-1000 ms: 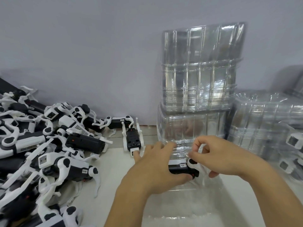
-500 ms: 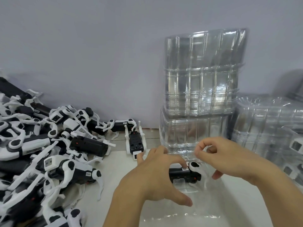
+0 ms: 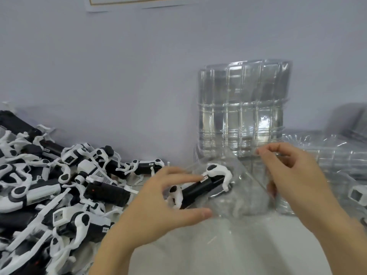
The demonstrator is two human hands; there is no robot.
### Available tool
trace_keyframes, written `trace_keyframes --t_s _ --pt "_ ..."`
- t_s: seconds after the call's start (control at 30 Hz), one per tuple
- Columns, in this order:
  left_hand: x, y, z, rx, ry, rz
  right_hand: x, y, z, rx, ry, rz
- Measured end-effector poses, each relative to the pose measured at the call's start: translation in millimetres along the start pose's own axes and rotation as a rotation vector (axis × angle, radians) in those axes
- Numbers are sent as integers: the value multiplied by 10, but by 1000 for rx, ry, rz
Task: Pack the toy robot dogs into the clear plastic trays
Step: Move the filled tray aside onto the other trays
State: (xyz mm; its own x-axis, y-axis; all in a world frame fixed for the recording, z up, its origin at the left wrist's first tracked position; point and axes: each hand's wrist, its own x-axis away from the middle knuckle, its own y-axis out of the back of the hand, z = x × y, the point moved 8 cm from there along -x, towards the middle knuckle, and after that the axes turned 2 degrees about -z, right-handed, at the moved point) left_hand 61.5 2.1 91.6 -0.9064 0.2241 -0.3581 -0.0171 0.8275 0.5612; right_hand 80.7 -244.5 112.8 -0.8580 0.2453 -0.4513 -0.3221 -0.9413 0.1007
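- A pale desk runs up to a plain lilac-grey wall; the bottom edge of a paper sheet shows at the top of the wall.
- A tall stack of clear plastic trays stands on the desk against the wall. It serves as the landmark here.
- In front of the stack's base, one toy robot dog, with a black body and white legs, lies tilted, partly inside a clear plastic tray that is raised at an angle off the desk.
- The left hand is just left of that dog. Its grip is a curl of fingers and thumb round the dog's body, the forefinger lying along the top and the thumb below.
- The right hand is in front of the stack's lower right side. Its grip is closed: fingertips pinch the thin upper edge of the tilted tray.
- Far left of the stack, a large heap of toy robot dogs covers the desk, black and white, legs tangled.
- Right of the stack lie more clear trays, blurred. At the far right edge, a white part of another toy shows through the plastic.
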Motion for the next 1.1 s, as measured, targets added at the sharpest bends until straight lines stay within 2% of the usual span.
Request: trace_keyframes --t_s 0.13,0.2,0.27,0.4,0.5,0.7,0.83,1.1 --pt "-16 272 9 288 -102 -198 10 -25 -21 -256 -39 -132" --pt "-21 326 8 436 -134 -237 49 -181 38 -283 -24 -57" --pt "-33 303 -1 581 -129 -244 133 -405 134 -183 45 63" --pt "-28 173 133 984 66 -338 369 -887 273 -22 183 282" --pt "26 76 303 1240 238 -446 434 -1006 303 1 242 274" --pt "69 -59 454 1369 382 -501 439 -1006 347 49 356 206" --pt "28 -129 471 1427 377 -454 463 -1006 422 105 453 162" --pt "-37 -173 505 1478 333 -358 463 -1010 413 89 466 163"
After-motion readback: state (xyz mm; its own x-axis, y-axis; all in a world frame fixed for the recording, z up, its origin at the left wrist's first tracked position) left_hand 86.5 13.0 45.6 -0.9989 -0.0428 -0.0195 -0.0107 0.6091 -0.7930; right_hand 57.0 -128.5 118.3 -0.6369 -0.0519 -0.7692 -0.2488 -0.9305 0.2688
